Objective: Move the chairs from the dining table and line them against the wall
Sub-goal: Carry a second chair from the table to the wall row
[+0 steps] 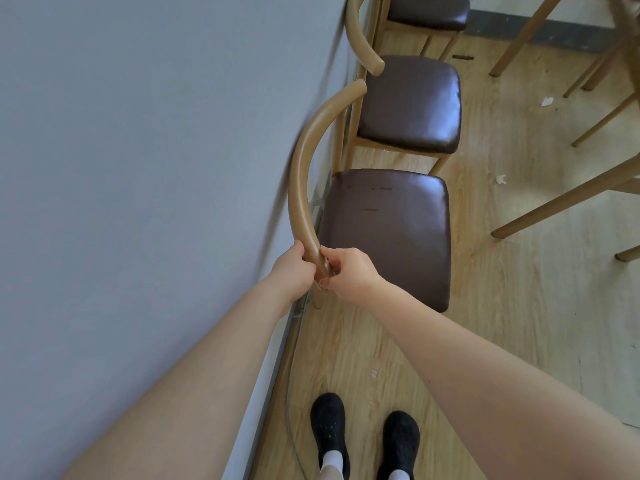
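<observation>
Nearest chair (384, 237), brown-cushioned, is standing against the grey wall (138, 150) at the near end of a row with the second chair (408, 102) and third chair (426, 10) beyond. Left hand (294, 268) and right hand (349, 275) are both gripping the near end of its curved wooden backrest (301, 174). Table legs (554, 202) are standing at right on the wood floor (502, 323).

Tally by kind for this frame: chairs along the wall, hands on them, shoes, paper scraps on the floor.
Brown-cushioned wooden chairs along the grey wall: 3 (nearest, middle, far)
Hands gripping the nearest chair's curved wooden backrest: 2 (left hand, right hand)
Black shoes: 2 ()
White paper scraps clearly visible: 2 ()
Total: 9
</observation>
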